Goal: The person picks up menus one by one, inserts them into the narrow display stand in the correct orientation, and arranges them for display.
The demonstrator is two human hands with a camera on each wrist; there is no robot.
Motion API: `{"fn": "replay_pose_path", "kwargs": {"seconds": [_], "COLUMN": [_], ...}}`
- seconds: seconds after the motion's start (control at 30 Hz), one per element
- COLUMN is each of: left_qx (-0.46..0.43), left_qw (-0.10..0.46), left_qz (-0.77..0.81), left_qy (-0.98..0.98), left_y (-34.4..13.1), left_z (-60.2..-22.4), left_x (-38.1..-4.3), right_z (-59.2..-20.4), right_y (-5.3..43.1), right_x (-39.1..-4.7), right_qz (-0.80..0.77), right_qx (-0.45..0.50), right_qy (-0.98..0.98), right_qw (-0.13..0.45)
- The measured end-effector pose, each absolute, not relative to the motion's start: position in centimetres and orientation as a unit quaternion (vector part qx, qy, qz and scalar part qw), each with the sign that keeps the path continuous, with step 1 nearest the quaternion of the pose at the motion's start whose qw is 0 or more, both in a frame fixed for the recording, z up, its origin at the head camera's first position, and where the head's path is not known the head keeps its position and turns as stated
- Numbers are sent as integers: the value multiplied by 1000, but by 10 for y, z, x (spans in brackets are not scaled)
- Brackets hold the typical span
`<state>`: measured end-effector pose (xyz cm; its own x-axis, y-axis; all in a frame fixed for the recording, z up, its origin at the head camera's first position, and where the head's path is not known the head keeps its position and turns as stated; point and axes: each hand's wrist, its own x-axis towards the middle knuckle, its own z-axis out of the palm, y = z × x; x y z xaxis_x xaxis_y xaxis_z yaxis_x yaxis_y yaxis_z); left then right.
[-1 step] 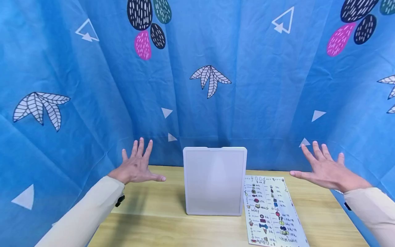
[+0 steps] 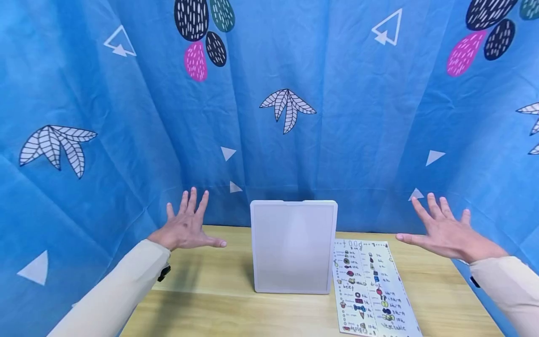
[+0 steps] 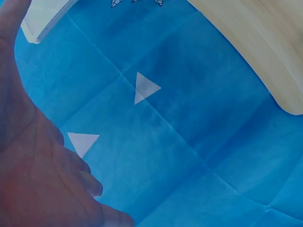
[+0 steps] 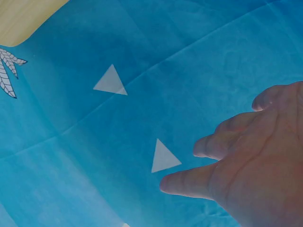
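In the head view my left hand (image 2: 187, 228) hovers above the left side of the table, fingers spread and straight, holding nothing. My right hand (image 2: 447, 230) is held up the same way on the right, its thumb pointing inward. Between them a flat white rectangular panel (image 2: 293, 248) with a pale grey face stands upright. Neither hand touches it. A handwritten paper menu (image 2: 372, 290), titled "food" with small coloured drawings, lies just right of the panel. The left wrist view shows the left palm (image 3: 38, 165); the right palm (image 4: 255, 156) fills the right of its wrist view.
The light wooden table (image 2: 210, 309) carries the panel and the paper. A blue patterned cloth (image 2: 358, 140) hangs behind it and along both sides. A dark band (image 2: 164, 273) shows at the left wrist.
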<state>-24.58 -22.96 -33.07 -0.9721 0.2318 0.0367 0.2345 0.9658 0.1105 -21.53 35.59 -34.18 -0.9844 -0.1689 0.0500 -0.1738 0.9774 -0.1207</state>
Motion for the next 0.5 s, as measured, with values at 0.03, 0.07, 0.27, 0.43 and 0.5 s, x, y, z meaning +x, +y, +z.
{"fn": "replay_pose_path", "kwargs": {"seconds": [0.03,0.07,0.27,0.43,0.5], "left_qx": [-118,-118,-115,-114,-115], "left_qw": [12,12,17,15,14], "left_qz": [-57,-56,-54,-57,-57], "left_qy": [-991,-991,-992,-992,-992], "left_y": [-230,-230,-231,-231,-231], "left_z": [-330,-330,-327,-325,-324], "left_x": [-246,-246,-246,-245,-245], "right_z": [-342,-343,-345,-346,-346], "right_y": [356,357,360,360,359], "right_x": [-215,-215,-215,-215,-215], "right_qz": [63,64,67,60,58], "right_qx": [86,86,86,89,90], "right_qy": [-994,-994,-994,-994,-994], "right_qw": [20,20,22,28,29]}}
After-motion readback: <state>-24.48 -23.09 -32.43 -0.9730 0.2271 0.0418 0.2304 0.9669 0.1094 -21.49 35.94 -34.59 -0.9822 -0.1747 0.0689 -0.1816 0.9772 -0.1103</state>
